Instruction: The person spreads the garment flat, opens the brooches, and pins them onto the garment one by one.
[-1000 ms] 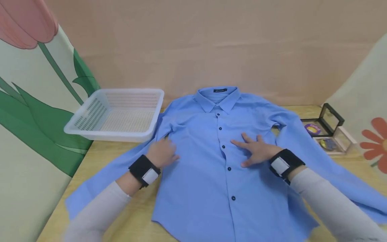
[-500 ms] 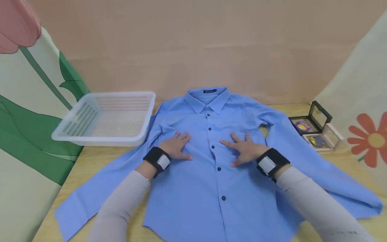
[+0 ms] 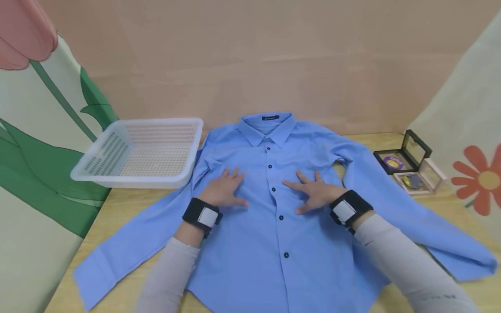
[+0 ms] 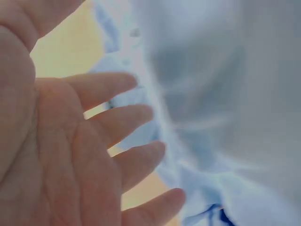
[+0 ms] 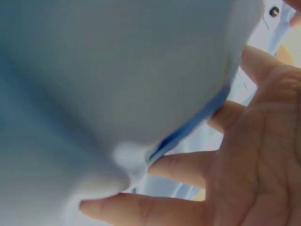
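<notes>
A light blue button-up shirt (image 3: 254, 252) lies front side up in the head view, collar at the back and both sleeves spread outward. My left hand (image 3: 223, 189) rests on the chest left of the row of dark buttons, fingers straight and spread. On the other side of the buttons, my right hand (image 3: 318, 193) touches the chest with its fingers fanned out. The left wrist view has the open palm (image 4: 70, 150) beside blurred pale cloth (image 4: 202, 84). In the right wrist view the fingertips meet the edge of the blue cloth (image 5: 117, 94).
A white plastic basket (image 3: 145, 178) stands at the back left, beside the shirt's left shoulder. Two small open display cases, one black (image 3: 416, 150) and one pale pink (image 3: 430, 174), sit at the right. A beige backdrop (image 3: 250, 61) rises behind the wooden table (image 3: 101, 217).
My left hand has moved right from the shirt's side onto its chest, and its fingers have spread. The right hand stays on the chest. The head view has shifted slightly.
</notes>
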Action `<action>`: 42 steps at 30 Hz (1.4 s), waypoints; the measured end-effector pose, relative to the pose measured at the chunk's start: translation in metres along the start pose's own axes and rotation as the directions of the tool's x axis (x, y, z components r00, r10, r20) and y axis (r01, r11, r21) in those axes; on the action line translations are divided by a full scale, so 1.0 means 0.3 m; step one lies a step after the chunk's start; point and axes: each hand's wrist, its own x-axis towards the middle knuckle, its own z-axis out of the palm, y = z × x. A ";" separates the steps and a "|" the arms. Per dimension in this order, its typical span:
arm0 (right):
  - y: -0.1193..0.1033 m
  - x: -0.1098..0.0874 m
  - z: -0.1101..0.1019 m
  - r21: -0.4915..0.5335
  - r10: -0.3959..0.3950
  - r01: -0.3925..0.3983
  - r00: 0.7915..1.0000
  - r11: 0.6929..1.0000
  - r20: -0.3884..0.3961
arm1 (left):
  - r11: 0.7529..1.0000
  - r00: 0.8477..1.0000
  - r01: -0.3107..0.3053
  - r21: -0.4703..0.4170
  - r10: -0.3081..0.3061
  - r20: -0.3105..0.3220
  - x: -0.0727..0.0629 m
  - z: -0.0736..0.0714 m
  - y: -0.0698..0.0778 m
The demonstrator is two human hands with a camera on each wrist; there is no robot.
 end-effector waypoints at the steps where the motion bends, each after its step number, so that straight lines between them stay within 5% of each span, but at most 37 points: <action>1: 0.005 -0.004 -0.002 0.001 -0.004 0.004 1.000 1.000 0.000 | 1.000 1.000 -0.011 -0.014 0.011 -0.011 -0.014 -0.001 0.011; 5: 0.013 -0.017 -0.010 0.006 -0.012 0.012 1.000 1.000 -0.007 | 0.996 0.999 -0.038 -0.076 0.036 -0.020 -0.055 0.000 0.044; 9: 0.008 -0.015 -0.008 -0.008 -0.016 0.016 1.000 1.000 -0.018 | 0.996 0.999 0.022 -0.087 -0.019 0.039 -0.066 0.025 0.053; 14: 0.005 -0.006 -0.008 -0.003 -0.029 0.029 0.999 1.000 -0.020 | 0.994 0.992 0.100 -0.045 -0.096 0.077 -0.054 0.050 0.047; 32: 0.032 -0.006 -0.041 -0.006 -0.029 0.030 0.999 1.000 0.014 | 0.987 0.986 0.145 -0.063 -0.139 0.090 -0.029 0.060 0.049; 42: 0.031 -0.046 -0.065 -0.052 -0.128 0.122 0.981 0.991 -0.145 | 0.986 0.987 0.141 -0.094 -0.132 0.096 -0.038 0.069 0.034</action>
